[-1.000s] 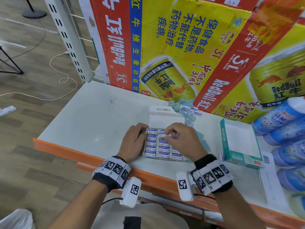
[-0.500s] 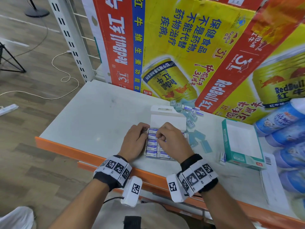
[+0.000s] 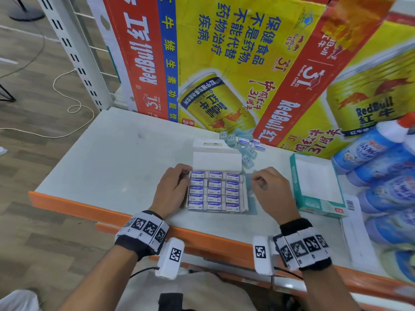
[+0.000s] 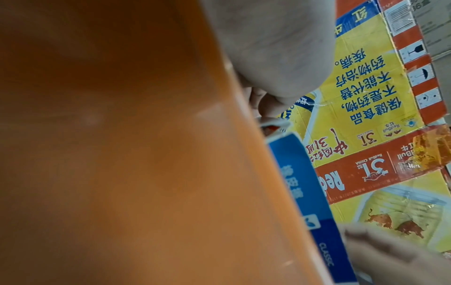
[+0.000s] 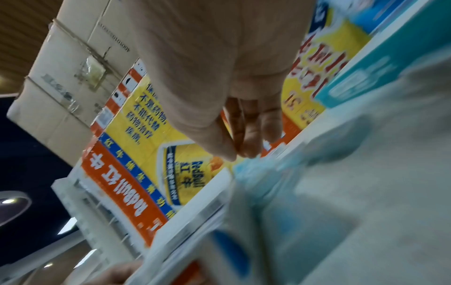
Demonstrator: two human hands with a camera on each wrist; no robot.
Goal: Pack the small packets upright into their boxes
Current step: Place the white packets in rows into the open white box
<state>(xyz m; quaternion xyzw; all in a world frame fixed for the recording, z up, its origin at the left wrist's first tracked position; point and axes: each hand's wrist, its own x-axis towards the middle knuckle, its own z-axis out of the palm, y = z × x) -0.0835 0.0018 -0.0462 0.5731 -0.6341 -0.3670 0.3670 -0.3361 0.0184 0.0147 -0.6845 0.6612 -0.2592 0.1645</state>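
A white open box [image 3: 244,198] lies near the table's front edge, its lid flap [image 3: 216,161] folded back. Rows of blue-and-white eraser packets [image 3: 214,191] stand packed in it. My left hand [image 3: 185,176] grips the box's left side, thumb at the top-left corner; the left wrist view shows the box's blue side [image 4: 305,183] under the fingers. My right hand [image 3: 258,180] hovers just right of the box, fingers loosely curled and holding nothing; its fingers [image 5: 251,135] hang relaxed in the right wrist view. A pile of loose packets [image 3: 246,147] lies behind the box.
A teal box [image 3: 314,205] with a white inside lies open to the right. Blue bottles [image 3: 381,167] are stacked at the far right. A big Red Bull carton [image 3: 224,63] walls off the back. The table's orange front edge [image 3: 89,209] runs under my wrists.
My right hand, which pinched a packet and pressed down over the box, has lifted off and moved right, now holding nothing. The left hand stays on the box.
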